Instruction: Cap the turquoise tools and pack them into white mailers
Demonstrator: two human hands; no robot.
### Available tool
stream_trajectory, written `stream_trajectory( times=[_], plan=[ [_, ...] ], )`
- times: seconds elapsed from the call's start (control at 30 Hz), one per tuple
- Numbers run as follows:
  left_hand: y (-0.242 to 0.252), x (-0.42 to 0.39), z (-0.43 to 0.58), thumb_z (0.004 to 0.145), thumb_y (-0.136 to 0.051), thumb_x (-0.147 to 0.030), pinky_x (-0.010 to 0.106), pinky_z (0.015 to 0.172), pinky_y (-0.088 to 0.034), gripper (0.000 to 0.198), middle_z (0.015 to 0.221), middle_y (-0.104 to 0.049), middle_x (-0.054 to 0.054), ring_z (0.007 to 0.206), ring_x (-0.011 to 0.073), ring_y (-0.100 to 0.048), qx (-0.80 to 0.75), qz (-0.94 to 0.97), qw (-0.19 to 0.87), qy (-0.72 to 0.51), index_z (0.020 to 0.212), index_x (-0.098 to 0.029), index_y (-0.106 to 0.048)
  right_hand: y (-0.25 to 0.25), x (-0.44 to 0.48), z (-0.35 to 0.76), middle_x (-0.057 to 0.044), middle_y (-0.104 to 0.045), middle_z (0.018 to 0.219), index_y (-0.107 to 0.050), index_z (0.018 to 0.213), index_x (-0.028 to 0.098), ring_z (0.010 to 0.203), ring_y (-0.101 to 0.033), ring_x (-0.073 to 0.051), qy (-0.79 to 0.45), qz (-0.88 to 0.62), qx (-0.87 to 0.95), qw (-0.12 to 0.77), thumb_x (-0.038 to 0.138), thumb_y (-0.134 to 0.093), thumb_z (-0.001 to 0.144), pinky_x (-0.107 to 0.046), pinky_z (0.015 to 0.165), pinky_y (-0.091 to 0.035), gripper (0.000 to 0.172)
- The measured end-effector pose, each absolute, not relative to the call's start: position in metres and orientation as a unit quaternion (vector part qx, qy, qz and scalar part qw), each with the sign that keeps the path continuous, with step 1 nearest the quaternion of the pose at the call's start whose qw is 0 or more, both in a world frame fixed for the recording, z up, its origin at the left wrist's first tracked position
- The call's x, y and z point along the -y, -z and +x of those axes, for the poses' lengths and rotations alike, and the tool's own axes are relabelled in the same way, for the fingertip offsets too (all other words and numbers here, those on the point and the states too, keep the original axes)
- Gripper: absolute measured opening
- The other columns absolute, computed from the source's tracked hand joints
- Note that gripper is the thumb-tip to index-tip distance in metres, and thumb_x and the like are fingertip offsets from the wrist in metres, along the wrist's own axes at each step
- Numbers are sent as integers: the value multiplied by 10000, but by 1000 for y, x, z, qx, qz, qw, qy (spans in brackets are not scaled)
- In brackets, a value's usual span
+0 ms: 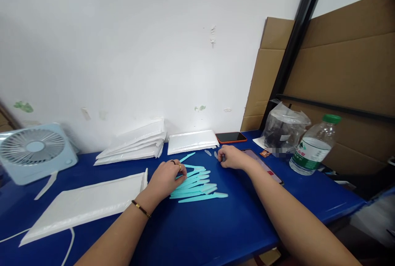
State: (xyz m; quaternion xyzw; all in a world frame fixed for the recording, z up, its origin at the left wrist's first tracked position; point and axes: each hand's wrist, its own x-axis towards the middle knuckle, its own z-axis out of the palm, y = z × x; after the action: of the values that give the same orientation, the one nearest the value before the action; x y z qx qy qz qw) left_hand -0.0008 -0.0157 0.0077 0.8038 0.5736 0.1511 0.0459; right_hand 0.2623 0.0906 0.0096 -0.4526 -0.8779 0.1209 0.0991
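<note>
Several light-teal eyebrow razors (197, 190) lie in a loose, overlapping row on the blue table. My left hand (166, 179) rests at the left end of this row, fingers curled around the thin handle ends; its fingertips partly hide what they grip. Beyond it, one more razor (187, 157) lies at an angle. My right hand (230, 157) is closed in a pinch to the right of the row, with something small and greyish at its fingertips that I cannot make out. Close by those fingers lies a small translucent cap (207, 152).
White padded mailers (132, 144) are stacked against the wall, with another mailer (89, 202) at front left. A fan (37, 151) stands far left. Right are a phone (265, 167), a second phone (231, 137), a bagged cup (282, 128) and a water bottle (314, 146).
</note>
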Motion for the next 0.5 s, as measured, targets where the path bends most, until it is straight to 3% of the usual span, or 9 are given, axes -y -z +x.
stream_trajectory(
  times=[0.2,0.37,0.5],
  plan=[
    [-10,17,2,766,-513,-242,240,663,-385,120,798,-652,-18,741,144,-578,-544,821,80,-152,789,-239,-631,-6,-91,263,-27,-586,870,-596,780,188,732,-526,-145,-65,-429,896,101,-49,-494,537,-207,578,-311,354],
    [-13,19,3,803,-489,-315,234,685,-404,167,778,-657,-13,737,139,-587,-520,829,130,-162,832,-240,-635,-3,-97,265,-51,-602,852,-600,773,170,749,-543,-160,-45,-449,885,114,-81,-467,558,-215,593,-310,355],
    [-6,15,-3,771,-534,-368,259,681,-404,200,908,-630,20,822,171,-570,-586,786,84,-181,883,-231,-625,-6,-98,264,-39,-636,777,-627,776,172,720,-569,-161,-90,-471,860,174,-14,-541,609,-214,587,-346,265]
  ],
)
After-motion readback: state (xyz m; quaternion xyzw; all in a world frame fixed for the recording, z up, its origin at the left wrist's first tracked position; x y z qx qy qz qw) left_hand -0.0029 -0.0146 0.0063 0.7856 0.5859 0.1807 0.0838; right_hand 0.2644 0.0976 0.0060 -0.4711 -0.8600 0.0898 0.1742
